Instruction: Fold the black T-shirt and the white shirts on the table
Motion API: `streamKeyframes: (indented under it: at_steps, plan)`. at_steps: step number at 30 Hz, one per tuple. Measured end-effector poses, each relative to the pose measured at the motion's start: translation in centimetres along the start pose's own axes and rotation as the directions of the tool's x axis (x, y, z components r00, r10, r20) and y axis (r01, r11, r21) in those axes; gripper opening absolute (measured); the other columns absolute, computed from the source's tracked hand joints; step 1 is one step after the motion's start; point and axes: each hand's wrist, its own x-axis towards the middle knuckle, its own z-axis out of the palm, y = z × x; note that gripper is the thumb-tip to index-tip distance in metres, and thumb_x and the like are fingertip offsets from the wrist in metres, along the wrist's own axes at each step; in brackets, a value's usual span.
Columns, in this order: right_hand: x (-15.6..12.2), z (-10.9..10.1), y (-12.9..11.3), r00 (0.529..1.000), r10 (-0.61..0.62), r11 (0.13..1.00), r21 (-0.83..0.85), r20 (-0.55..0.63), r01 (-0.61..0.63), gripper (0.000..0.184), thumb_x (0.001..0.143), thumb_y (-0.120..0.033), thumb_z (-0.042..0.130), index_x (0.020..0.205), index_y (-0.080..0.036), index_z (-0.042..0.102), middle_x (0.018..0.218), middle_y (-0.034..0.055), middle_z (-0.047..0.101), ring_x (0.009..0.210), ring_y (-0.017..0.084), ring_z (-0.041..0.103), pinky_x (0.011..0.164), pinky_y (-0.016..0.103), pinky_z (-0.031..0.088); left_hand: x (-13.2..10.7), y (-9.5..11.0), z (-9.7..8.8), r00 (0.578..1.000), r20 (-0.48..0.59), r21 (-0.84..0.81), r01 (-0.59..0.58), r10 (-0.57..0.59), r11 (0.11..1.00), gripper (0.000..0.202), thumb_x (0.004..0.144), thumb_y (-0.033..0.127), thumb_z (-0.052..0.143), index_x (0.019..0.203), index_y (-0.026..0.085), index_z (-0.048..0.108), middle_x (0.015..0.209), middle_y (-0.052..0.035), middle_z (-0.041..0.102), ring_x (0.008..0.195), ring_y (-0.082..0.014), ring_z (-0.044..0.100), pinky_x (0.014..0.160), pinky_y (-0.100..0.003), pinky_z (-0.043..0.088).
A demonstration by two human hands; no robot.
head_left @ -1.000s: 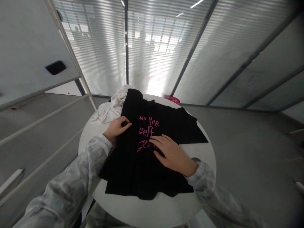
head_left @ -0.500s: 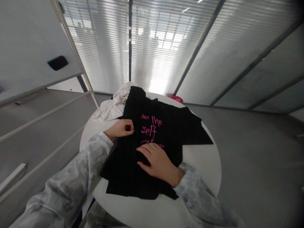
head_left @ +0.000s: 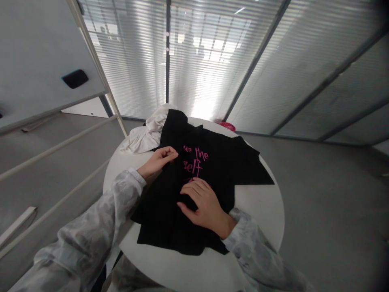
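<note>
A black T-shirt [head_left: 212, 142] with pink lettering lies spread and partly folded on the white round table [head_left: 258, 211]. At the left side of the lettering, my left hand [head_left: 158, 161] has thumb and fingers pinched together on the cloth, and a fold runs down from it towards me. My right hand [head_left: 205, 205] rests over the middle of the shirt, fingers loosely curved with the thumb apart. It covers the lower line of lettering and grips nothing visible.
A crumpled white cloth [head_left: 141, 136] lies at the table's back left, touching the shirt. Behind the far edge shows something pink [head_left: 227, 126]. A whiteboard frame [head_left: 115, 109] stands on the left, and a glass wall with blinds [head_left: 206, 73] rises behind the table.
My left hand has moved slightly up and to the right with the pinched cloth, and the fold shifts with it. My right hand has shifted slightly, still on the shirt.
</note>
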Motion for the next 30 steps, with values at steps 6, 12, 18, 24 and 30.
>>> streamKeyframes:
  at_steps: [6, 12, 18, 24, 30]
  plan:
    - [-0.1, 0.1, 0.5, 0.999, 0.043, 0.997, -0.065, -0.002, -0.043, 0.022, 0.106, -0.034, 0.070, 0.127, -0.027, 0.070, 0.123, 0.0080, 0.077, 0.117, 0.028, 0.070, 0.116, 0.055, 0.052, -0.1, -0.8, 2.2, 1.000, 0.018, 0.026, 0.005, -0.005, 1.000, 0.042, 0.093, 0.059, 0.081, 0.099, 0.018, 0.073, 0.083, -0.0011, 0.074, 0.073, -0.0146, 0.068, 0.070, -0.027, 0.052]
    - [-0.1, 1.0, 0.3, 0.968, -0.094, 0.968, -0.205, 0.232, 0.143, 0.042, 0.109, -0.024, 0.063, 0.151, -0.029, 0.063, 0.134, 0.0086, 0.071, 0.125, 0.027, 0.066, 0.126, 0.054, 0.047, 0.0, -1.6, 2.4, 0.984, 0.181, 0.085, -0.011, -0.005, 0.996, 0.038, 0.097, 0.055, 0.079, 0.102, 0.017, 0.075, 0.089, -0.0051, 0.081, 0.082, -0.0175, 0.076, 0.077, -0.028, 0.056]
    - [0.0, 1.3, 0.6, 0.974, -0.091, 0.973, -0.191, 0.209, 0.132, 0.020, 0.107, -0.018, 0.065, 0.121, -0.028, 0.076, 0.120, 0.0061, 0.074, 0.114, 0.025, 0.068, 0.125, 0.054, 0.047, -0.1, -1.5, 2.6, 0.977, 0.214, 0.112, -0.037, 0.012, 0.993, 0.037, 0.099, 0.054, 0.076, 0.104, 0.018, 0.076, 0.090, -0.0064, 0.082, 0.083, -0.0195, 0.077, 0.078, -0.031, 0.057]
    - [-0.2, 0.1, 0.5, 0.999, -0.037, 0.999, 0.011, 0.009, 0.037, 0.019, 0.099, -0.015, 0.064, 0.110, -0.029, 0.070, 0.110, 0.0028, 0.076, 0.106, 0.024, 0.070, 0.123, 0.056, 0.047, -0.3, -1.0, 2.5, 0.994, 0.077, 0.146, -0.083, 0.072, 0.986, 0.038, 0.099, 0.057, 0.075, 0.102, 0.019, 0.076, 0.084, -0.0047, 0.080, 0.074, -0.0168, 0.073, 0.071, -0.028, 0.055]
    - [-0.5, -2.1, 1.9, 0.986, 0.107, 0.993, 0.069, -0.124, -0.099, 0.019, 0.080, -0.014, 0.062, 0.091, -0.029, 0.059, 0.089, 0.0011, 0.068, 0.088, 0.025, 0.066, 0.117, 0.060, 0.049, -0.7, -0.4, 1.9, 0.990, -0.083, 0.224, -0.093, 0.114, 0.970, 0.040, 0.101, 0.059, 0.072, 0.097, 0.019, 0.074, 0.080, -0.0036, 0.077, 0.068, -0.0165, 0.069, 0.064, -0.028, 0.054]
